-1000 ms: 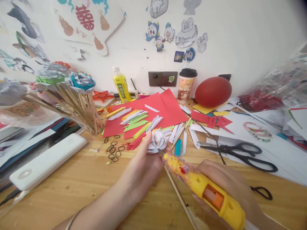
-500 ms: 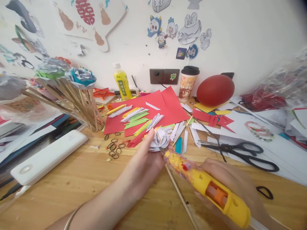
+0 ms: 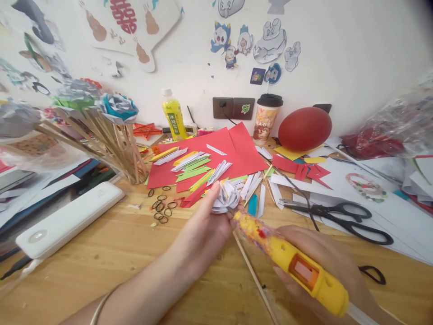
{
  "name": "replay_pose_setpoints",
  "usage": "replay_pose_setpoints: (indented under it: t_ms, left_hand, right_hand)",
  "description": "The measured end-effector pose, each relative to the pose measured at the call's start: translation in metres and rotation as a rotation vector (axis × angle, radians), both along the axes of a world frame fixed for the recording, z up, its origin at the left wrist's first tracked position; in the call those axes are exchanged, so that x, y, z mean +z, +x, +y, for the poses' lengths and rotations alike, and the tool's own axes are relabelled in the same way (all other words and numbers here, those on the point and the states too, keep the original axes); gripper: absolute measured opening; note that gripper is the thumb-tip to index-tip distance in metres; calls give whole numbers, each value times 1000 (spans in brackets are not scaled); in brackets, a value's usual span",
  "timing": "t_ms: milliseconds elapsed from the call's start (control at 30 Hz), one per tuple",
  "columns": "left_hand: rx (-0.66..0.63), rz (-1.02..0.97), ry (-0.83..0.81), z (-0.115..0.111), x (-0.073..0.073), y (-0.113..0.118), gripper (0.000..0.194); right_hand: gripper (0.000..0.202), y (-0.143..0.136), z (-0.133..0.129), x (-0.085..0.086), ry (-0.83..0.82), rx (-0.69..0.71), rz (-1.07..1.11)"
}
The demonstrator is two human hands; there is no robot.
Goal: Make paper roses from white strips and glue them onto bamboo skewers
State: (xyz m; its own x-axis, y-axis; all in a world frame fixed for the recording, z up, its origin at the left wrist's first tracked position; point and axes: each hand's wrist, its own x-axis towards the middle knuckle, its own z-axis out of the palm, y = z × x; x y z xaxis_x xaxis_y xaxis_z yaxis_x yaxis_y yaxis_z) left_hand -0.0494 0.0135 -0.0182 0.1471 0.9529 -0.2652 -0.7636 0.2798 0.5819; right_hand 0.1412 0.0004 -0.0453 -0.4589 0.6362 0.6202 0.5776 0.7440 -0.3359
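Note:
A white folded-paper flower (image 3: 226,197) is held by my left hand (image 3: 206,234), with the thumb along its left side. A thin wooden stick (image 3: 252,271) runs down from beneath the flower toward the bottom edge. My right hand (image 3: 324,266) is wrapped round a yellow glue gun (image 3: 287,255), whose nozzle points up and left and meets the lower edge of the flower. Behind the flower, folded strips in white, green and yellow lie on red paper sheets (image 3: 216,144). Some of my right hand's fingers are hidden by the glue gun.
Black scissors (image 3: 338,216) lie right on white paper. Small black bands (image 3: 162,206) and a white power strip (image 3: 71,221) are left, below paper flowers on sticks (image 3: 118,108). A bottle (image 3: 173,117), a cup (image 3: 266,119) and a red balloon (image 3: 304,128) stand behind.
The orange piece in the glue gun's side opening has shifted, and the gun's rear end is slightly farther left. The whole view has moved a little. Both hands keep their grip.

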Motion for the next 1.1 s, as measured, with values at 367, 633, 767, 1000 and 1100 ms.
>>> replay_pose_setpoints:
  t_ms: [367,633,767,1000,1100]
  left_hand:
    - [-2,-36,72,1,-3,1,28]
    - [-7,15,76,1,-3,0,27]
    - [-13,4,66,2,-4,0,26]
    - [63,5,-1,5,-7,-7,25]
    - [83,58,-10,5,-6,-10,23]
  right_hand:
    - [42,-14,-5,5,-194,-88,-58]
    - [43,-10,-6,4,-135,-101,-56]
    - [35,-11,-6,7,-112,-83,-13]
    - [18,-5,0,-4,-18,-35,116]
    - [27,3,9,-11,39,-110,86]
